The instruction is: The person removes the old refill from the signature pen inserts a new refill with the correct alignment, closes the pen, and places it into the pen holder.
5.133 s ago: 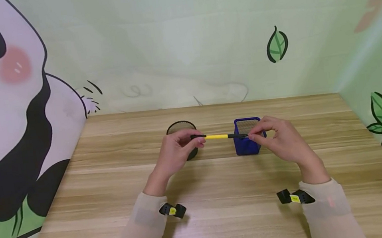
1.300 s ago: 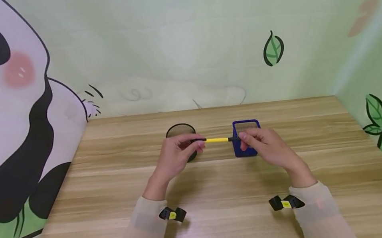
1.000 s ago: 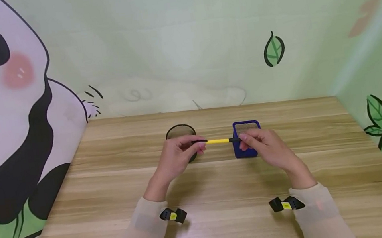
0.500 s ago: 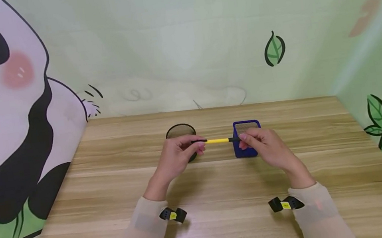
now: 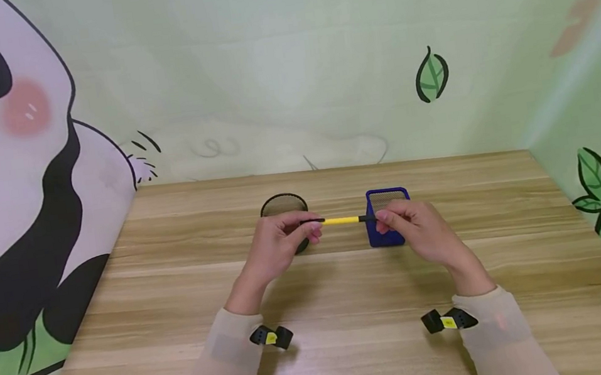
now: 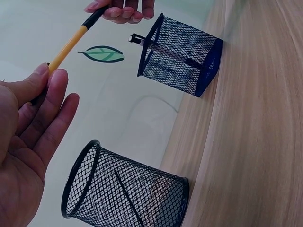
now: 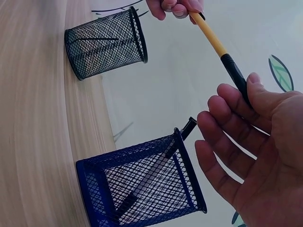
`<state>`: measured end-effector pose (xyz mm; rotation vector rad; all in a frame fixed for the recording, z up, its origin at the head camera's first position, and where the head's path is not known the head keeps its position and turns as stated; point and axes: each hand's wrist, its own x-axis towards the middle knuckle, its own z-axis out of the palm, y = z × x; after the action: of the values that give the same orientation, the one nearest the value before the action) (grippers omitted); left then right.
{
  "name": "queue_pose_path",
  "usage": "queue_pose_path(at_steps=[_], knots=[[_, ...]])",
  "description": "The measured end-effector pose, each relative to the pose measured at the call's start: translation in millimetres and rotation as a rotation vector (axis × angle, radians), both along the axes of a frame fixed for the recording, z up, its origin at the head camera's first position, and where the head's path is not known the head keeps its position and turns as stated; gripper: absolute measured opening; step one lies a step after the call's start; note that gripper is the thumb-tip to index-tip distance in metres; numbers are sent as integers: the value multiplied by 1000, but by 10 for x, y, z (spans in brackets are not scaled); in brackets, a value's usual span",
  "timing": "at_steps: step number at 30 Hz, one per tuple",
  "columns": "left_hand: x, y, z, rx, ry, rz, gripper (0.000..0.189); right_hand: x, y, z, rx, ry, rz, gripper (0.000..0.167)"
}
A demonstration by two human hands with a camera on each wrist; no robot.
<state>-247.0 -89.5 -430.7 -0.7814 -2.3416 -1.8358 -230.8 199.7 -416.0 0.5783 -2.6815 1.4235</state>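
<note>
A yellow-barrelled pen (image 5: 341,221) with black ends is held level between both hands, above the table. My left hand (image 5: 278,242) pinches its clip end between thumb and fingers. At the other end, my right hand (image 5: 423,228) pinches the black grip (image 7: 233,71), its fingers hiding the tip. Behind the left hand stands a round black mesh pen holder (image 6: 125,187), partly covered in the head view. A square blue mesh pen holder (image 7: 142,184) stands behind the right hand. Inside it leans a pen with a dark end (image 7: 189,126) poking above the rim.
Both holders rest on a wood-grain table (image 5: 350,346), towards its back edge. A pale green wall cloth (image 5: 287,88) with printed leaves rises behind it, and a panda print (image 5: 4,144) fills the left. Small black devices sit at both wrists.
Compared with about five seconds ago, my right hand has come left along the pen, from its tip onto the black grip. During the last second both hands and pen hold nearly still.
</note>
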Motion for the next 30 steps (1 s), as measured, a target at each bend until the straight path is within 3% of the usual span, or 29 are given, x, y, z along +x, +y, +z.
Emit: queue_pose_path(at_steps=[30], knots=[[-11,-2,-9,-13,-12,43,14,-6,-7,-29,-14,66,-5,23]])
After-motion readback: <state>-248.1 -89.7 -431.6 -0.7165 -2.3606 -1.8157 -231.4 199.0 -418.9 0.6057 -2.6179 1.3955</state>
